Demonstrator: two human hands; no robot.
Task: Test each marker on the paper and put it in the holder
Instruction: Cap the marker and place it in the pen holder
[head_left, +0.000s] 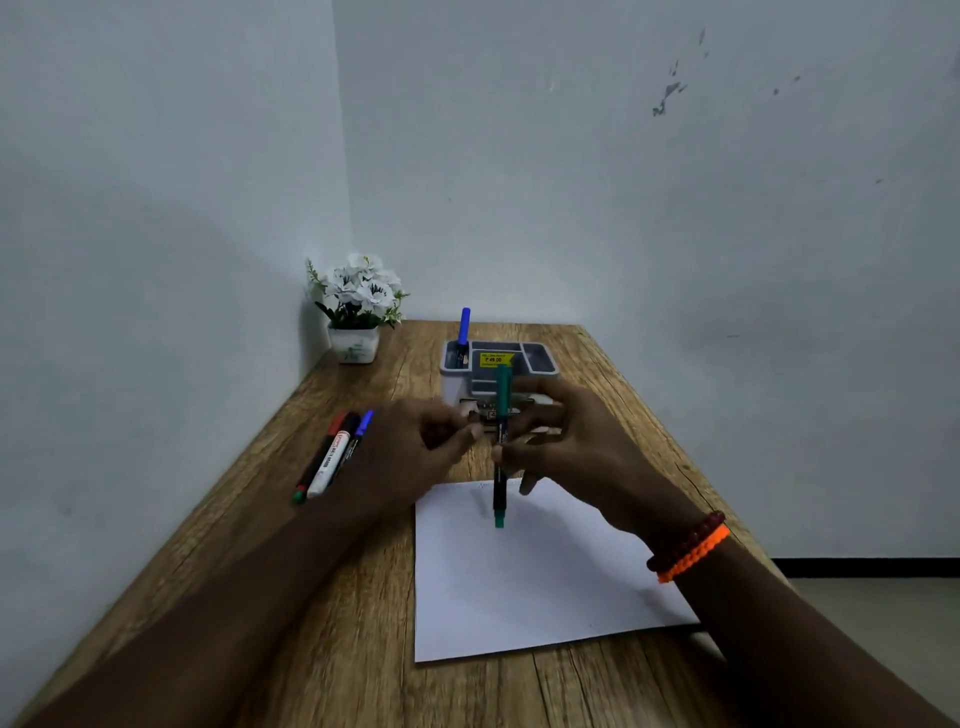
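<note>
1. Above the far end of the paper (519, 582), your right hand (566, 441) pinches the green marker (500, 452) at mid-barrel; it stands nearly upright, long axis vertical, green ends at top and bottom, the lower end hovering just over the sheet or barely touching it, and I cannot tell which.
2. Your left hand (415, 447) sits just left of the marker, fingers curled, fingertips close to the barrel; motion blur hides whether it holds a cap or nothing.
3. The holder (498, 371) lies straight ahead, directly behind the marker and beyond both hands. One blue marker (462, 332) already stands in its left compartment; the middle and right compartments look free.
4. Your right hand is the nearer one for the drop, and it already has the grip, so the move seems to be a short forward carry with the marker kept upright.
5. Three more markers (332, 457) lie side by side on the table (311, 597) to your left, near the left hand, pointing away from you.
6. The flower pot (354, 343) stands in the far left corner, well apart from the holder. The table's right edge runs close beside the paper.
</note>
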